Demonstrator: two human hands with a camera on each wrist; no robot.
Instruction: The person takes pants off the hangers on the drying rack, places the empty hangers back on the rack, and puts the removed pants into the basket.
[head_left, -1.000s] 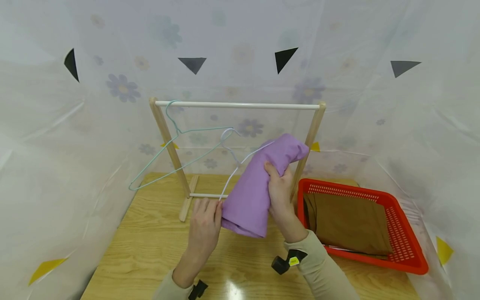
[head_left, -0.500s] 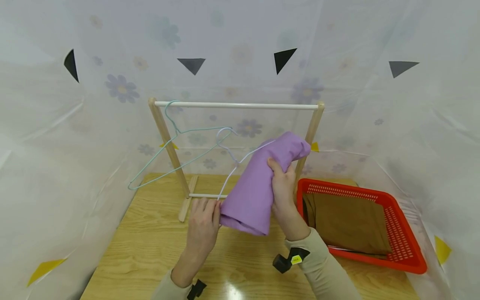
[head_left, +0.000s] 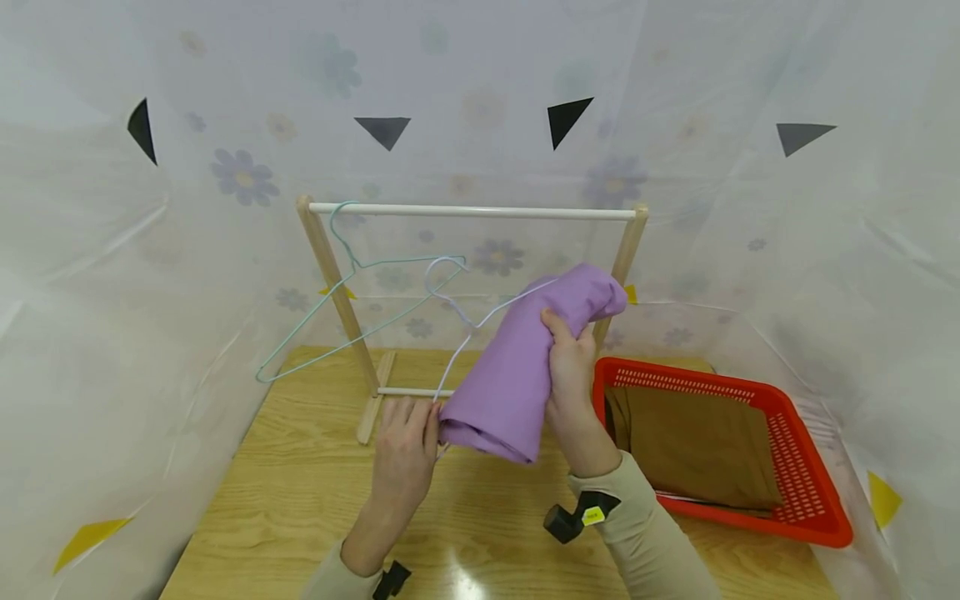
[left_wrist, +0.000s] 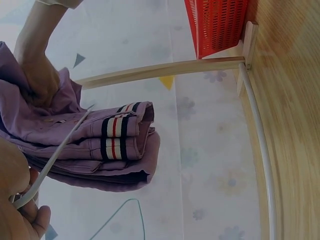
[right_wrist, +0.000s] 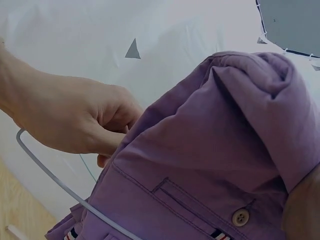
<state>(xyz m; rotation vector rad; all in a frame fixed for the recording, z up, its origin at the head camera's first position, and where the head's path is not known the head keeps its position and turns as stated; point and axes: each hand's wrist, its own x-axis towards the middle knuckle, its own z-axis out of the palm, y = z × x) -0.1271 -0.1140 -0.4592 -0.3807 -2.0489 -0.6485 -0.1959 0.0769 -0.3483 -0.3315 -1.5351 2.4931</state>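
Observation:
A folded purple garment (head_left: 510, 375) is held up over the table by my right hand (head_left: 573, 379), its thumb on the near face. A white hanger (head_left: 453, 362) passes into the garment's folds, its hook up and to the left. My left hand (head_left: 405, 454) grips the hanger's lower left corner beside the garment's lower edge. In the left wrist view the garment (left_wrist: 70, 135) shows striped bands (left_wrist: 115, 137), and the hanger (left_wrist: 55, 157) lies across it. A button (right_wrist: 240, 217) and a pocket seam show in the right wrist view.
Behind the hands stands a wooden rack with a white top bar (head_left: 480, 212). A mint green hanger (head_left: 300, 321) hangs at its left end. On the right, a red basket (head_left: 813, 467) holds folded brown cloth (head_left: 697, 446).
The garment and my right hand have moved slightly right and up. The white hanger's hook has shifted left, and the hanger's lower corner now shows below my left fingers.

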